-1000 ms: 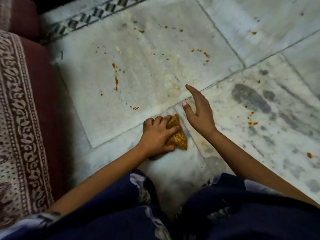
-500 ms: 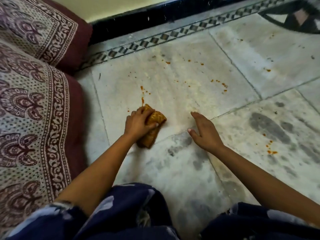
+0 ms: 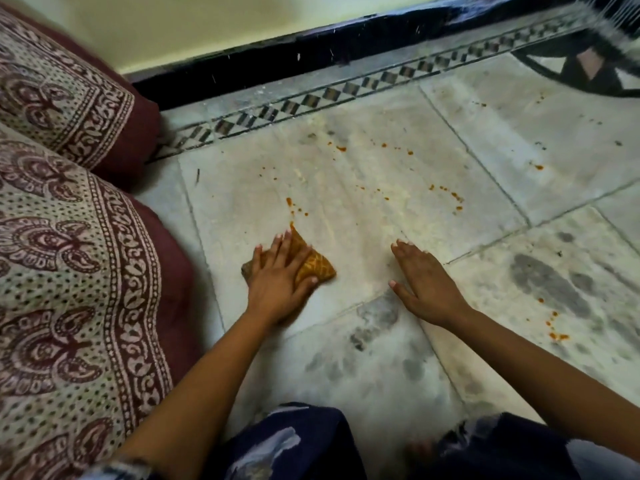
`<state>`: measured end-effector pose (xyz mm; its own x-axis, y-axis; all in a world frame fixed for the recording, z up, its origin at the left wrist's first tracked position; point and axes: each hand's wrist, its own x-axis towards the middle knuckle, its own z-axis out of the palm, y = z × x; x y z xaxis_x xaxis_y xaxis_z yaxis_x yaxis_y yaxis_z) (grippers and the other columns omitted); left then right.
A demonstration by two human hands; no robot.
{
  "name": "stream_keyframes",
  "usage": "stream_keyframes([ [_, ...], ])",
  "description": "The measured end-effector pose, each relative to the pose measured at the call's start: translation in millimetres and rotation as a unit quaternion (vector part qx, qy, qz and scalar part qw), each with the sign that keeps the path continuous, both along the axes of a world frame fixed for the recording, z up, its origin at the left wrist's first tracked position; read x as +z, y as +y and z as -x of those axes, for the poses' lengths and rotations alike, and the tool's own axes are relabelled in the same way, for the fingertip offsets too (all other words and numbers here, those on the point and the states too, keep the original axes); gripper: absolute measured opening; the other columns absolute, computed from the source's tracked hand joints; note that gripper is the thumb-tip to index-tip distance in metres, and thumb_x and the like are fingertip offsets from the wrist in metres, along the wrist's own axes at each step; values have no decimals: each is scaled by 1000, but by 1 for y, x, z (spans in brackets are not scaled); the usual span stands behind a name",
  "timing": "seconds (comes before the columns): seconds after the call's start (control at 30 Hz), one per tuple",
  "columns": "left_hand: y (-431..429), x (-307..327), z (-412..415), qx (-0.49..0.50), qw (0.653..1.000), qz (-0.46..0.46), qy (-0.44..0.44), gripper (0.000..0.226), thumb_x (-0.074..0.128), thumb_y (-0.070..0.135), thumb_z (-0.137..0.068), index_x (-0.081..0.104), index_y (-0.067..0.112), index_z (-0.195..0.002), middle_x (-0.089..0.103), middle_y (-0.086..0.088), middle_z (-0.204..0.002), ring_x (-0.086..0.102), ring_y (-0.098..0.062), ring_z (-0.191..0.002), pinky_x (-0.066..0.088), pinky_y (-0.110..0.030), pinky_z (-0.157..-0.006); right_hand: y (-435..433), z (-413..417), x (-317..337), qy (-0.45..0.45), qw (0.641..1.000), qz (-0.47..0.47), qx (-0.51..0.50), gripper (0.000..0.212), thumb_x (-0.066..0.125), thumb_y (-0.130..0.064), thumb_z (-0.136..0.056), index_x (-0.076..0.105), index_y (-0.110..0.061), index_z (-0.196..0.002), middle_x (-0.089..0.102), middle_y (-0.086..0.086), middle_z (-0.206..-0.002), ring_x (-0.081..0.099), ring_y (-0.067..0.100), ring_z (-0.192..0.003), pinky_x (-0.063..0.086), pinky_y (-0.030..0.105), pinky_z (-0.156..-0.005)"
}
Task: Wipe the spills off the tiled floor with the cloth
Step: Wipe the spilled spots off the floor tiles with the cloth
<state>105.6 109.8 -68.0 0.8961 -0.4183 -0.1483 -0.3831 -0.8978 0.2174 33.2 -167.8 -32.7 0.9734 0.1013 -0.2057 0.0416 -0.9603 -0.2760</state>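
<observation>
Orange cloth (image 3: 313, 266) lies under flat left hand (image 3: 277, 284); right hand (image 3: 424, 282) spread on floor (image 3: 363, 209).

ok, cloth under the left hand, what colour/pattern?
Orange-yellow cloth with a fine lattice-like pattern, pressed flat under the left hand; head view.

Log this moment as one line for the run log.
left hand flat, pressing cloth on floor | right hand flat on tile, empty | orange spills remain ahead
</observation>
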Motion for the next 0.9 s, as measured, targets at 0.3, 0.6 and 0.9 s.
stream_keyframes([
  [0.3, -11, -14, 59, -66, 998, 5, -19, 67, 20, 64, -92, 17, 32, -150, 7, -3, -158, 7, -22, -147, 1, -44, -115, 10, -33, -41, -3, 998, -4, -67, 80, 4, -56, -84, 2, -11, -150, -2, 8, -158, -4, 18, -146, -8, 28, -114],
  [0.6, -42, -1, -14, 77, 996, -18, 33, 72, 9, 72, -80, 15, 46, -146, -9, -8, -159, -5, -26, -146, -3, -44, -115, 15, -30, -66, -63, 995, 6, -83, 70, 17, -47, -91, 13, -8, -149, 12, 12, -157, 11, 23, -145, 1, 33, -116],
  [0.9, 17, -5, 3, 196, 980, -36, 16, 65, 21, 70, -85, 20, 46, -145, 1, -10, -160, 3, -31, -146, 1, -51, -114, 19, -28, -66, -82, 992, 9, -94, 67, 23, -43, -92, 20, -5, -148, 18, 14, -155, 18, 25, -144, 5, 35, -116],
])
